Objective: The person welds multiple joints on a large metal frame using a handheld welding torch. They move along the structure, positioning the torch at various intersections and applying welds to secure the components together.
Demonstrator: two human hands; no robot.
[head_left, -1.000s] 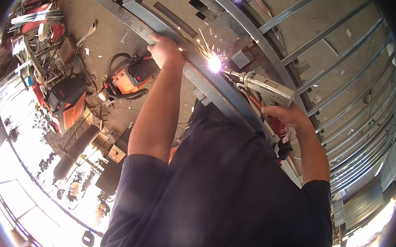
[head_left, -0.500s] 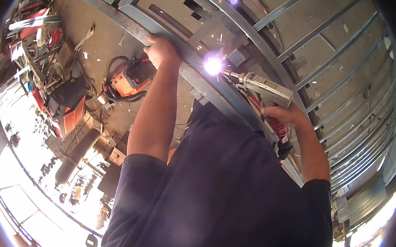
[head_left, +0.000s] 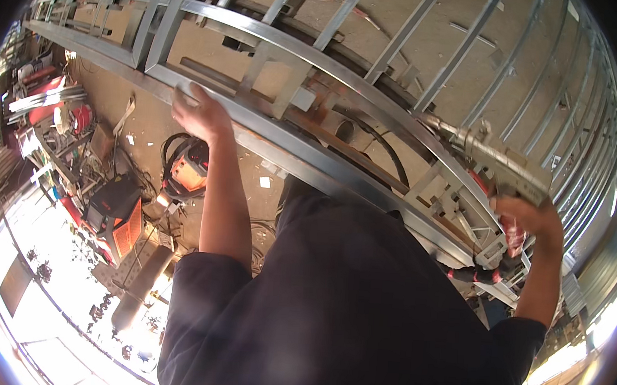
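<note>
Left hand: bare and palm-down, the left hand (head_left: 203,117) lies at the near edge of the metal frame (head_left: 174,22), thumb and fingers spread apart. The fingertips overlap the near beam (head_left: 311,155); whether they press on it or float just above, I cannot tell. So placed, it could serve as a light steadying touch; it does not wrap the beam.

Right hand: well apart from the other, toward the frame's right end, the right hand (head_left: 529,215) is closed around the handle of a welding gun (head_left: 517,173).

Welding gun: above the frame's right part, its slim nozzle aimed left across the curved rail (head_left: 263,29). Contact between tip and rail is unclear, the outline being blurred. No arc or spark shows. The rear grip presumably keeps the fingers away from the tip.

Metal frame: it runs from upper left to lower right before the person, bars (head_left: 405,33) fanning beyond the curved rail. The person stands against the near beam, probably so both arms reach over it easily.

Black hose: the black hose (head_left: 392,147) curves between near beam and rail, below their level.

Floor, left: an orange machine (head_left: 188,172) sits beside the left forearm, outside the frame's near edge, likely there to leave the frame unobstructed.
</note>
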